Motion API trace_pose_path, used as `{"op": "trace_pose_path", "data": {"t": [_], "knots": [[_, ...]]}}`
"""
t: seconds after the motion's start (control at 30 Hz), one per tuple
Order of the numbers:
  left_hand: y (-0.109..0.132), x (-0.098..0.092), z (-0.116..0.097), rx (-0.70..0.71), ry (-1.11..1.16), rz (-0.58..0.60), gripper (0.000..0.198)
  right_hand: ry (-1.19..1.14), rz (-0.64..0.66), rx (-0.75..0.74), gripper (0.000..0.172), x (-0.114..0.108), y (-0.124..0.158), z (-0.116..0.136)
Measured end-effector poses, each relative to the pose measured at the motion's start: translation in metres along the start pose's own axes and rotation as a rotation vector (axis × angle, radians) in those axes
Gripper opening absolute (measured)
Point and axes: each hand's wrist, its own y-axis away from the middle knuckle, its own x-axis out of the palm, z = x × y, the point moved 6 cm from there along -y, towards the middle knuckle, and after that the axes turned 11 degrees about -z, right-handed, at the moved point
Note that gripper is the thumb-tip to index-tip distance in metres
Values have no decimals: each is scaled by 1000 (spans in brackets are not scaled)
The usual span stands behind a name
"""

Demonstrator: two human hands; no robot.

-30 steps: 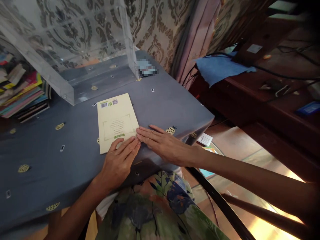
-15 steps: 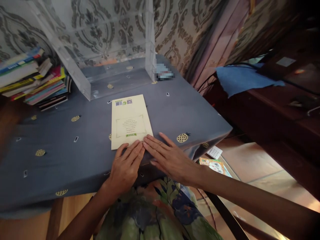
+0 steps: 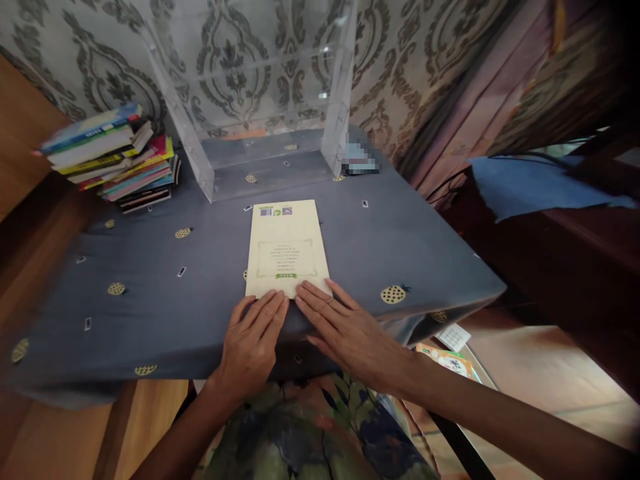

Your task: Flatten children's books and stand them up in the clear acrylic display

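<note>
A pale yellow book [image 3: 287,247] lies back cover up on the grey-blue tablecloth [image 3: 150,280]. My left hand [image 3: 253,343] rests flat at the table's near edge, fingers stretched out, fingertips touching the book's near edge. My right hand [image 3: 345,327] lies flat beside it, fingers spread, fingertips at the book's near right corner. Neither hand holds anything.
A clear acrylic box [image 3: 260,100] stands at the back of the table. A stack of books [image 3: 115,157] sits at the back left. Patterned wallpaper and a curtain lie behind. A dark wooden unit with a blue cloth [image 3: 540,183] stands right. Papers [image 3: 445,357] lie on the floor.
The view has swung left and up, bringing the book stack into sight. Both hands have stayed flat at the book's near edge.
</note>
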Motion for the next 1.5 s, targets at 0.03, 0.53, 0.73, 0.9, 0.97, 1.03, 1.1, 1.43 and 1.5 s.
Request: {"op": "trace_pose_path", "data": {"t": [0.03, 0.53, 0.73, 0.9, 0.97, 1.03, 1.1, 1.43, 1.5], "knots": [[1, -1, 1, -14, -9, -1, 47, 0, -4, -6, 59, 0, -2, 1], [15, -9, 23, -154, -66, -92, 46, -96, 89, -187, 48, 19, -37, 6], [18, -13, 27, -198, -55, -119, 42, -217, 185, -198, 43, 22, -65, -7], [15, -15, 28, -201, -56, -147, 40, -265, 232, -186, 44, 33, -83, -13], [11, -15, 29, -197, -69, -149, 38, -255, 249, -200, 44, 38, -88, -14], [7, -14, 31, -199, -72, -146, 36, -258, 261, -210, 43, 41, -92, -14], [3, -13, 33, -205, -68, -140, 35, -271, 261, -223, 42, 42, -95, -16], [-6, -1, 48, -254, -12, -62, 39, -232, 193, -255, 39, 51, -109, -36], [-8, 1, 51, -252, -2, -48, 42, -218, 174, -230, 40, 52, -113, -39]]}}
